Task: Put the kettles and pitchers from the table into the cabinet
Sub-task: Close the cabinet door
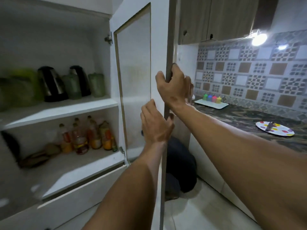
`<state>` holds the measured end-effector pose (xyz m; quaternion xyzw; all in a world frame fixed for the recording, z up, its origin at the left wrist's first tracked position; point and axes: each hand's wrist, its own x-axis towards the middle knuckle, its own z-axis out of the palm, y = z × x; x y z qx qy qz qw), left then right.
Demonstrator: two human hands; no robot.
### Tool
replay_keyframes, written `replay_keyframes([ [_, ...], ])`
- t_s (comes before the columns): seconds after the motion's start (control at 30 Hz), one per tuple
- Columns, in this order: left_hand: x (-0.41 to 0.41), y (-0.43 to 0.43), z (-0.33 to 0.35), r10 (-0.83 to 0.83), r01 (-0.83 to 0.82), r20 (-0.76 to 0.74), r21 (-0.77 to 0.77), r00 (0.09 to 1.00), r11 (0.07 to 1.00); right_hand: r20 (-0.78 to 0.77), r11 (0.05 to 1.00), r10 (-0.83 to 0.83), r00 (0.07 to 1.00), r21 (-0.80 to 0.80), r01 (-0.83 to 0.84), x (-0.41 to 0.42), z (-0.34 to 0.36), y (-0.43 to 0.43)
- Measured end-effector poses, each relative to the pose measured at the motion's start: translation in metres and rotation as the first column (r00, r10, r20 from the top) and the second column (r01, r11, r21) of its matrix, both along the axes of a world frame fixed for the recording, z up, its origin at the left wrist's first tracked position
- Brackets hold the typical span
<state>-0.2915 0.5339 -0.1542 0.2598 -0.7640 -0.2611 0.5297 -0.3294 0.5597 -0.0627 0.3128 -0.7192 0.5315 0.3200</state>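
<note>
The white cabinet (58, 112) stands open on the left. Its upper shelf carries two black-and-steel kettles (51, 84) (80, 80), two pale green pitchers (72, 87) (97, 84) and a blurred bright green pitcher (21, 87) at the far left. The cabinet door (134, 63) with a frosted panel hangs open in the middle of the view. My right hand (172, 85) grips the door's free edge, fingers wrapped around it. My left hand (156, 125) holds the same edge lower down.
The lower shelf holds several oil and sauce bottles (89, 136) and a brown bundle (38, 156). A dark marble counter (249, 117) runs along the right with a white tray of coloured bottles (211, 100) and a spotted plate (275, 128). Tiled floor lies below.
</note>
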Motion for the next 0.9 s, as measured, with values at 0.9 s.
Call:
replay_keyframes([
  [0.9, 0.298, -0.372, 0.026, 0.278, -0.333, 0.2, 0.348, 0.939, 0.876, 0.19, 0.716, 0.473, 0.86, 0.486, -0.501, 0.266, 0.039, -0.374],
])
